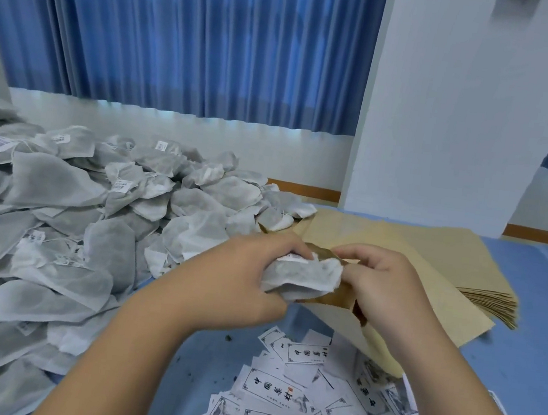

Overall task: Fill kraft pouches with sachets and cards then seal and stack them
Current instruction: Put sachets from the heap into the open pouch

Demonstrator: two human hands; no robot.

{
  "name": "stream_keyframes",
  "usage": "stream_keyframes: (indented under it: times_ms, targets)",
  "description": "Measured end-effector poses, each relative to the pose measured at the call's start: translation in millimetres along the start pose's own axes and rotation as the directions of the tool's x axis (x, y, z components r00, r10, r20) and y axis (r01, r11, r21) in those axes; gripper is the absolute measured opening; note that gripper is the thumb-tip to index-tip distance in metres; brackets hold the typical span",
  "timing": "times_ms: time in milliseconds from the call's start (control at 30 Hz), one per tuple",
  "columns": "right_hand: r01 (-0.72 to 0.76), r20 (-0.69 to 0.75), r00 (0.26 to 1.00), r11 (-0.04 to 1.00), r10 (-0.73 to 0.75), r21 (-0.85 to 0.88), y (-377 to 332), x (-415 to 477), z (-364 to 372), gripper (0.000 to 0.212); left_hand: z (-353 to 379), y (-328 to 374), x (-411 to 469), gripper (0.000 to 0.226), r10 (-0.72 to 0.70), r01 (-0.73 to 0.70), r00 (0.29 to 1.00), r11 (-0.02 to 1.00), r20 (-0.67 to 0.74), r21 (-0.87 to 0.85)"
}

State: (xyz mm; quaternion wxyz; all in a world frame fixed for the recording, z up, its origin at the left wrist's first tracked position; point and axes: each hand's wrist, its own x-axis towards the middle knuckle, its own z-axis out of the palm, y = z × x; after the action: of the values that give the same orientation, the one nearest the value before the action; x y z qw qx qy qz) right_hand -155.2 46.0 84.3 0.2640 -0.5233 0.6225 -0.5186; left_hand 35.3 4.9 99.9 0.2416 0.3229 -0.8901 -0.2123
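While gripping a grey-white sachet (302, 276) with the left hand (244, 272), thumb and the rest curled tight round its left half, holds its right end against the open mouth of a kraft pouch (341, 296); cannot tell how far inside. Pinches the pouch's upper lip with the right hand (390, 287), fingers (363, 253) bent over its top edge. Both hands over the middle of the blue worktop (523, 358), close together but not touching each other. Along the worktop's left edge and into its far left corner, a deep heap of sachets (57, 215), some with small printed tags. Toward the far right, directly behind the hands, a fanned stack of flat kraft pouches (432, 257). At the near edge, between and under the forearms, loose printed cards (277, 394) lying scattered and overlapping. Beyond the far edge, a blue curtain (182, 41) and a white pillar (450, 108).
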Motion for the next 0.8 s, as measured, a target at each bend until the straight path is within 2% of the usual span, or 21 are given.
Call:
stream_keyframes:
  times_ms: [133,200,300,400,467,533,600,667,733,800]
  targets:
    - [0.081,0.019,0.997,0.990,-0.079,-0.118,-3,-1,6,0.037,10,3,0,0.046,-0.068,0.058,0.997,0.946,0.022,0.320]
    - [0.128,0.049,0.991,0.983,-0.123,-0.130,-4,-4,12,0.037,18,5,0,0.050,-0.103,0.096,0.995,0.911,-0.002,0.400]
    - [0.157,0.038,0.988,0.974,-0.153,-0.161,-4,-5,14,0.036,21,6,1,0.056,-0.137,0.146,0.989,0.925,-0.048,0.352]
    - [0.152,-0.015,0.988,0.974,-0.156,-0.169,-3,-2,8,0.035,14,7,3,0.069,-0.160,0.182,0.978,0.968,-0.132,0.172]
    - [0.142,-0.025,0.989,0.979,-0.147,-0.144,-2,-1,5,0.034,10,8,5,0.059,-0.127,0.149,0.970,0.984,-0.205,0.095]
    - [0.154,-0.008,0.988,0.980,-0.157,-0.124,-3,-2,5,0.035,8,10,4,0.041,-0.089,0.125,0.975,0.977,-0.201,0.174]
    - [0.191,0.046,0.981,0.974,-0.186,-0.119,-4,-4,7,0.039,11,13,3,0.035,-0.093,0.136,0.986,0.928,-0.138,0.348]
    - [0.223,0.103,0.972,0.969,-0.212,-0.106,-5,-7,12,0.043,19,16,3,0.029,-0.086,0.141,0.987,0.866,-0.135,0.480]
    - [0.227,0.092,0.971,0.971,-0.219,-0.079,-4,-7,16,0.044,24,18,4,0.024,-0.081,0.136,0.987,0.875,-0.136,0.464]
    - [0.211,0.033,0.977,0.976,-0.209,-0.057,-3,-6,15,0.042,20,16,4,0.032,-0.102,0.116,0.993,0.955,-0.065,0.273]
